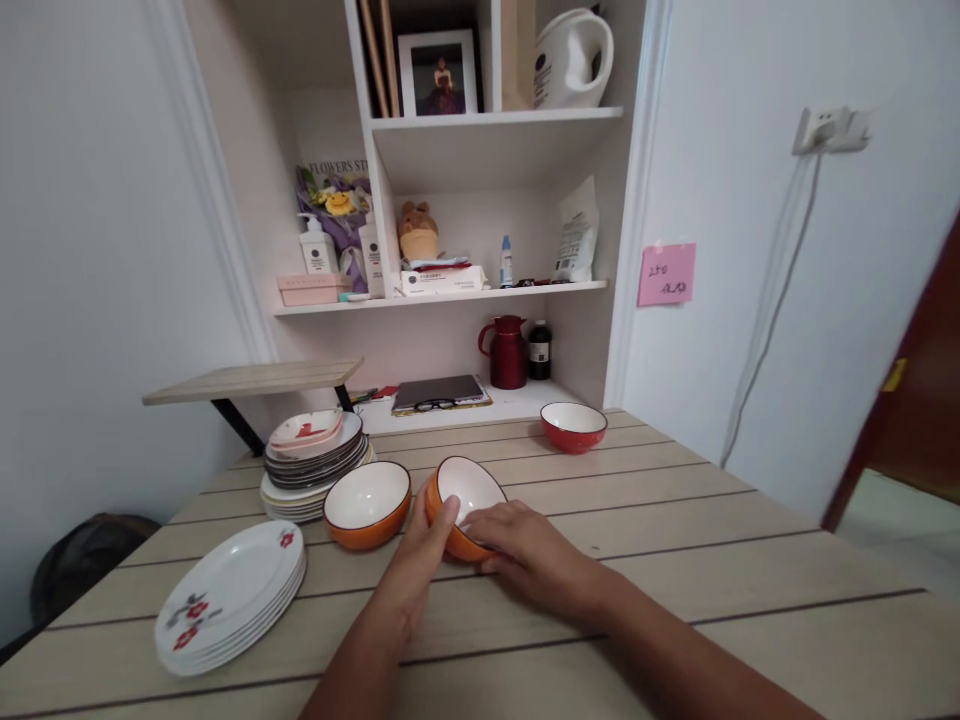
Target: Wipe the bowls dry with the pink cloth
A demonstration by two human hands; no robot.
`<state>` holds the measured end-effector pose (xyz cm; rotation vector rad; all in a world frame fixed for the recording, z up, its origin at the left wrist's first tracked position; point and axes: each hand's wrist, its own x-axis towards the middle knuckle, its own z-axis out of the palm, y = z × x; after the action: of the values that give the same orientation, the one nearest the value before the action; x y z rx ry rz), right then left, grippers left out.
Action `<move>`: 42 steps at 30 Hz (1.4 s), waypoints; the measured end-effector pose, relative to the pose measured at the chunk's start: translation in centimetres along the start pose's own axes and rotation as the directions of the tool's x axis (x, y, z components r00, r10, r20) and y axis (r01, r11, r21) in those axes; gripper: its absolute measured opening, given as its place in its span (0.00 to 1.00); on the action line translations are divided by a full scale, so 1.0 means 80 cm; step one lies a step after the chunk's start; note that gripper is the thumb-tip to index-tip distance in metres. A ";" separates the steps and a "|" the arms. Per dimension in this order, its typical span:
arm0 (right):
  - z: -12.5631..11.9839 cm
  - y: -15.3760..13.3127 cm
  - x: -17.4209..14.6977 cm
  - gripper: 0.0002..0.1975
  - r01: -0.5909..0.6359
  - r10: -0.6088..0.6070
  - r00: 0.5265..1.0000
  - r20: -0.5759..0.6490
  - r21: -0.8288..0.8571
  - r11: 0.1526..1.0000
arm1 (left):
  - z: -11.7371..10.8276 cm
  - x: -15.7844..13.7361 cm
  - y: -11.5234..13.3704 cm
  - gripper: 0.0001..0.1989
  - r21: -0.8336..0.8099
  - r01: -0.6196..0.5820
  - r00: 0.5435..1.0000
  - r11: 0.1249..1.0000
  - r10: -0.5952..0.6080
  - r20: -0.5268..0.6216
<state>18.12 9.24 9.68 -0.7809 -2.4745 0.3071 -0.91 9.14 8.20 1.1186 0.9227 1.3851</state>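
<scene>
Both my hands grip a small orange bowl with a white inside and a dark rim, tilted over the table. My left hand clasps its left side, thumb at the near rim. On the near right, my right hand is closed over the rim, with fingers reaching inside; some fingertips are hidden. Just left of my left hand stands another orange bowl, upright. A red bowl with a white inside sits farther back on the right.
White flowered plates are stacked at the front left of the slatted table. Behind them rises a mixed stack of dishes. A small raised wooden shelf overhangs the back left. A red jug stands in the wall unit.
</scene>
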 end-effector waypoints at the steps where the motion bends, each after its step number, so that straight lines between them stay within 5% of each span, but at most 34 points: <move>1: 0.001 -0.002 0.000 0.12 -0.011 0.012 1.000 -0.019 0.039 0.999 | 0.001 -0.002 0.000 0.38 0.005 -0.008 1.000 1.000 0.008 -0.010; 9: 0.001 -0.012 0.003 0.05 -0.101 0.164 0.977 -0.136 0.384 0.918 | 0.012 -0.017 0.006 0.42 0.004 -0.012 1.000 1.000 0.012 0.011; 12: -0.005 -0.007 0.002 0.04 -0.066 0.096 0.992 -0.076 0.322 0.944 | 0.011 -0.016 0.004 0.42 -0.021 -0.008 0.999 1.000 0.009 0.037; 20: -0.020 0.019 -0.009 0.24 -0.060 0.052 0.992 0.114 0.072 0.996 | 0.018 -0.018 0.009 0.41 -0.062 0.002 0.999 0.998 0.001 0.047; 25: -0.023 0.026 -0.013 0.25 -0.043 0.047 0.997 0.061 -0.073 0.996 | 0.019 -0.016 0.009 0.40 -0.075 0.010 1.000 0.997 -0.008 0.025; 33: -0.006 -0.003 -0.006 0.06 -0.073 0.072 0.997 -0.019 -0.021 0.997 | 0.010 -0.009 0.001 0.39 0.018 0.009 0.999 1.000 -0.008 -0.042; 42: -0.024 0.006 -0.006 0.16 -0.020 0.010 0.995 0.104 0.094 0.995 | 0.020 -0.009 -0.002 0.38 -0.051 0.006 0.992 0.999 -0.012 -0.127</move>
<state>19.72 9.46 10.92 -0.7621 -2.5295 0.4787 0.63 8.36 8.34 0.9961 0.9772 1.4780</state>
